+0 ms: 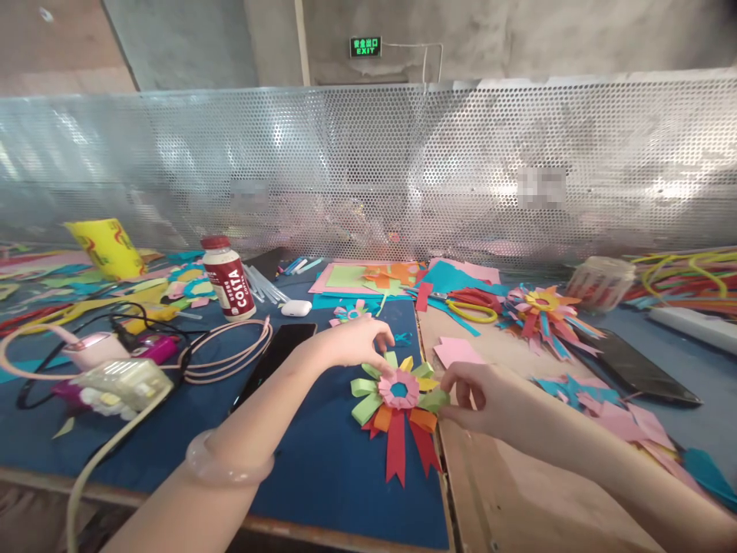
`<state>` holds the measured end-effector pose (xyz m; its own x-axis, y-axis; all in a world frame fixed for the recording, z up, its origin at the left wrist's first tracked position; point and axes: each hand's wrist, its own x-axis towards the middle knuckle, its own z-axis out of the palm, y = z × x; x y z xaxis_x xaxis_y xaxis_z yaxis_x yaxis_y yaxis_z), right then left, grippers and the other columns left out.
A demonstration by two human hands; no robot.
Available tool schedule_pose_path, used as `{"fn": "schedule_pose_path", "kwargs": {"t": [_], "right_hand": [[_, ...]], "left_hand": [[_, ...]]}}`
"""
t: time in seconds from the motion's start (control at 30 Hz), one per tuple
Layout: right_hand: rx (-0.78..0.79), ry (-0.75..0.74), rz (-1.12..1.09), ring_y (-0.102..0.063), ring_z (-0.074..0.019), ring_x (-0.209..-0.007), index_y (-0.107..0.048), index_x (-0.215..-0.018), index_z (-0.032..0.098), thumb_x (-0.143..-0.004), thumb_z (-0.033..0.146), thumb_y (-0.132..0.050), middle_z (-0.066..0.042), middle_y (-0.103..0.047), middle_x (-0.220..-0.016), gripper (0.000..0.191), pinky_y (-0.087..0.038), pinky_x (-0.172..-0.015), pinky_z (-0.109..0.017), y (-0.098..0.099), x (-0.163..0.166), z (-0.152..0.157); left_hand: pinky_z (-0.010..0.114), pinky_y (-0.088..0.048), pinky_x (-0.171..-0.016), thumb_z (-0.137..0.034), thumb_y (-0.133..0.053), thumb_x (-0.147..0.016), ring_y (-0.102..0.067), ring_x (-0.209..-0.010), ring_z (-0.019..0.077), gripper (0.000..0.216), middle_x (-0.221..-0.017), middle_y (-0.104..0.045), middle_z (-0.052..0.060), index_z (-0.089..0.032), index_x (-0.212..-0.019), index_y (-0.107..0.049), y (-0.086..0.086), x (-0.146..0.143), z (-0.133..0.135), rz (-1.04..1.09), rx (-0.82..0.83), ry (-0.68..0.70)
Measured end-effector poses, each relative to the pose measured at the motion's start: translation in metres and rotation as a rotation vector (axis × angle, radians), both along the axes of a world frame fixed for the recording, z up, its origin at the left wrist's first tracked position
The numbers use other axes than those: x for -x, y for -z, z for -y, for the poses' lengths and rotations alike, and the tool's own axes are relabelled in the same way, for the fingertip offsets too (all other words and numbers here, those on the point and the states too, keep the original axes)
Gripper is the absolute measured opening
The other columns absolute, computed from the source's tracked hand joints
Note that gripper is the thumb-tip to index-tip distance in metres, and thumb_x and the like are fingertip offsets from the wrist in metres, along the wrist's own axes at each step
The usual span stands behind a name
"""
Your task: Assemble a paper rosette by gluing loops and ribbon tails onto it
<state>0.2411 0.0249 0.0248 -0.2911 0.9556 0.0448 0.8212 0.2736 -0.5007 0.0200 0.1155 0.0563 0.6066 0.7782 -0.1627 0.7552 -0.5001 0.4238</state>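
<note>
A paper flower rosette (397,390) lies on the blue tabletop near the seam with the brown board. Its pink fringed ring has a blue centre, with green, yellow and orange loops around it and red notched ribbon tails below. From the upper left, my left hand (362,342) reaches the flower; its fingers are curved and apart, with the thumb at the top green loop beside the ring. On the other side my right hand (475,393) pinches the right green loop between thumb and fingers. A pale bracelet (227,465) circles my left wrist.
Scissors (469,307), a second paper flower (541,307) and coloured paper (345,276) lie beyond my hands. A black phone (273,357), a coffee bottle (229,280), coiled cable (230,353) and a power strip (123,388) are left. A perforated metal panel (368,169) stands behind.
</note>
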Motion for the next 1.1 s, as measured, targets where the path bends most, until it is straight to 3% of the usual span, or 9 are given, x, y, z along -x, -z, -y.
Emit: {"fn": "schedule_pose_path", "kwargs": {"t": [0.33,0.57,1.1], "right_hand": [[0.040,-0.013,-0.021,-0.048,-0.0117,-0.057,-0.057,-0.079,0.023,-0.073,0.034,-0.059,0.003,-0.056,-0.067,0.012,-0.033,-0.050,-0.023,0.000,-0.001,0.000],[-0.011,0.000,-0.003,-0.048,-0.0119,-0.054,-0.057,-0.078,0.024,-0.074,0.039,-0.060,0.004,-0.055,-0.062,0.016,-0.033,-0.049,-0.023,0.006,0.001,-0.002],[-0.074,-0.009,-0.017,-0.048,-0.0119,-0.052,-0.059,-0.081,0.022,-0.071,0.031,-0.061,0.002,-0.059,-0.062,0.014,-0.033,-0.048,-0.023,0.011,0.004,-0.004]], "left_hand": [[0.024,-0.041,-0.063,-0.043,-0.070,-0.059,-0.060,-0.086,0.0197,0.051,-0.103,-0.063,0.005,-0.019,-0.103,-0.059,0.002,0.001,-0.001,0.010,0.042,-0.022],[0.024,-0.041,-0.066,-0.044,-0.070,-0.060,-0.060,-0.084,0.0192,0.052,-0.101,-0.063,0.005,-0.018,-0.104,-0.059,0.002,0.001,-0.002,0.010,0.052,-0.015],[0.024,-0.041,-0.066,-0.045,-0.068,-0.062,-0.059,-0.085,0.0186,0.047,-0.101,-0.064,0.005,-0.019,-0.100,-0.060,-0.004,0.001,0.003,0.026,0.015,-0.005]]}}
